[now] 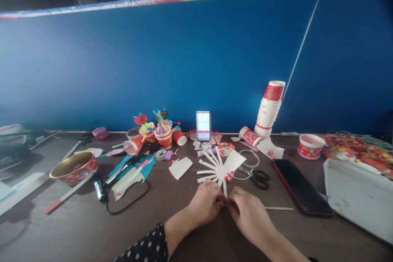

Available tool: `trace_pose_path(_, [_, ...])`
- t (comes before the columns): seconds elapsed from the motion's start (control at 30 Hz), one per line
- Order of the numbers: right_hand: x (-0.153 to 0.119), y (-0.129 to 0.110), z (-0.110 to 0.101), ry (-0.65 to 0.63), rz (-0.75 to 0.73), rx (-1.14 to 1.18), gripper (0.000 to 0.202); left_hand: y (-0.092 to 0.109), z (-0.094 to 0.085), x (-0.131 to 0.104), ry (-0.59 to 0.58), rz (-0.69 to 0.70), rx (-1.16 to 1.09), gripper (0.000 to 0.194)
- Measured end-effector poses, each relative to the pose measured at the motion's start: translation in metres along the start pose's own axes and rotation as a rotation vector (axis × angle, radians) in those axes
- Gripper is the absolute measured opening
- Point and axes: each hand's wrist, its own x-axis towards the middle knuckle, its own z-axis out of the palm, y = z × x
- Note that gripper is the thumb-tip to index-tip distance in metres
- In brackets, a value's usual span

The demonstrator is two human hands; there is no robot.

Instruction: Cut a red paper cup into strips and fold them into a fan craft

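1 splayed paper cup (221, 170), fwd of L grip (205, 199) & R grip (248, 209), both pinching strip (225, 188)

A white paper cutout (221, 171) was splayed over the dark tabletop (76, 233), slit into narrow strips (206, 172) fanned outward from its middle; a broader flap (236, 159) was spread rightward, and the nearest strip (225, 188) was pinched at its tip.
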Motion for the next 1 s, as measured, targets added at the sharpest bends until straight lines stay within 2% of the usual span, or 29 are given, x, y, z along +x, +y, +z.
trace_pose_path(0.27, [0.001, -0.001, 0.001, -0.002, 0.026, -0.051, 0.018, 0.006, 0.002, -0.002, 0.043, -0.064, 0.032, 0.009])
trace_pose_path(0.67, [-0.007, -0.007, -0.010, -0.107, -0.020, -0.202, 0.026, 0.012, -0.004, 0.003, -0.033, -0.071, 0.070, 0.011])
trace_pose_path(1.0, [-0.012, -0.009, 0.010, 0.019, -0.116, -0.385, 0.027, 0.012, -0.004, -0.002, 0.010, -0.050, 0.068, 0.012])
